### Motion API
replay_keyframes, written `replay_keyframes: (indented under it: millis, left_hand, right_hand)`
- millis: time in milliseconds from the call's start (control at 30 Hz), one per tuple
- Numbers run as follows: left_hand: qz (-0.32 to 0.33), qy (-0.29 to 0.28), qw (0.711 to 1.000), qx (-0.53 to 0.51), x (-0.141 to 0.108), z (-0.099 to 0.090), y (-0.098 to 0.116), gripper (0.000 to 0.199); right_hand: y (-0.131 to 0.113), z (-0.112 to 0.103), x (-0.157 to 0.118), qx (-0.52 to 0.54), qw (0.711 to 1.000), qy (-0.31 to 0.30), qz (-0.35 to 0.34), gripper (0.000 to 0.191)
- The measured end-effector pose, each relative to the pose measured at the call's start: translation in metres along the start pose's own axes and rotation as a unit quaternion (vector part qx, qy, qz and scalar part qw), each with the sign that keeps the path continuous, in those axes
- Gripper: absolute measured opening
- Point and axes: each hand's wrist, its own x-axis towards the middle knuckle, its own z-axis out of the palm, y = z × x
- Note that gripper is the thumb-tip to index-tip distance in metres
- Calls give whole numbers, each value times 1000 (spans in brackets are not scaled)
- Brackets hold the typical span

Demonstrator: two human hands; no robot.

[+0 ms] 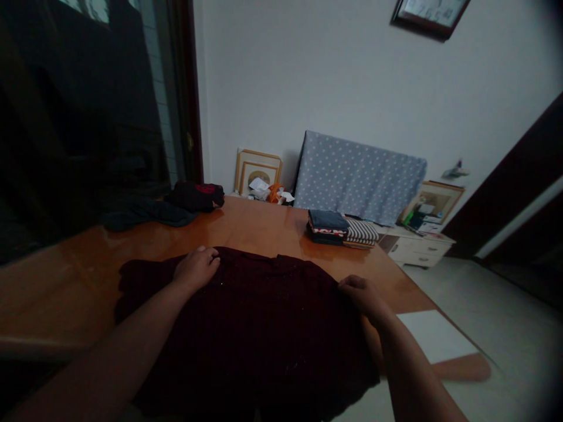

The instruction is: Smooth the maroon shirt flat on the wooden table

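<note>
A dark maroon garment [246,334] lies spread on the orange wooden table [176,231], its lower part hanging past the near edge. My left hand [196,268] is curled on the garment's far edge, holding the cloth. At its right side, my right hand [363,295] pinches the edge of the same garment. Beyond them stand a folded dark stack of clothes [325,227] and a folded striped garment [360,232]. Dark folded or bunched clothes [193,196] lie at the far left of the table.
A white sheet [435,335] lies at the table's right corner. Behind the table lean a polka-dot board [358,176] and a picture frame [258,172]. A low white drawer unit [417,249] holds papers and another frame [433,202]. A dark glass door [88,117] stands left.
</note>
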Motion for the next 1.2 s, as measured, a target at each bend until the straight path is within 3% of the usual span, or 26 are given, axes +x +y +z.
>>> replay_keyframes:
  millis: [100, 167, 233, 300, 400, 500, 600, 733, 833, 933, 1067, 1200]
  left_hand:
    - [-6, 4, 1000, -7, -2, 0, 0, 33]
    - [-10, 6, 1000, -10, -2, 1, -1, 33]
    - [-10, 8, 1000, -12, -2, 2, -2, 33]
    - [-11, 11, 1000, -18, -1, 3, -3, 31]
    - [-13, 17, 999, -35, 0, 4, -4, 29]
    - [-18, 28, 998, -56, 0, 4, -4, 31]
    - [-34, 38, 996, -73, 0, 3, -6, 32]
    - [-58, 53, 992, -101, 1, 3, -9, 31]
    - [-60, 67, 989, -116, 1, 4, -10, 31]
    - [-58, 64, 989, -117, -1, 6, -9, 31]
    - [-61, 36, 992, -104, -2, 3, -7, 35]
    - [-54, -25, 994, -97, 8, -12, -2, 32]
  right_hand:
    - [-10, -3, -11, 119, 992, -35, -23, 29]
    - [-7, -12, -11, 115, 993, -13, -17, 31]
    - [3, -22, -2, 20, 998, 60, 17, 28]
    - [11, -27, 10, -118, 982, 139, 43, 22]
    - [9, -19, 26, -188, 964, 189, -4, 25]
    - [-14, 8, 37, -164, 973, 141, -82, 28]
    - [-43, 41, 52, -156, 979, 68, -115, 29]
    - [-70, 76, 79, -186, 978, 23, -96, 33]
    - [-78, 95, 93, -221, 972, 11, -74, 43]
    - [-76, 109, 98, -237, 969, 9, -69, 48]
    - [-72, 117, 94, -220, 974, -16, -54, 31]
    - [-73, 116, 90, -221, 974, -13, -50, 23]
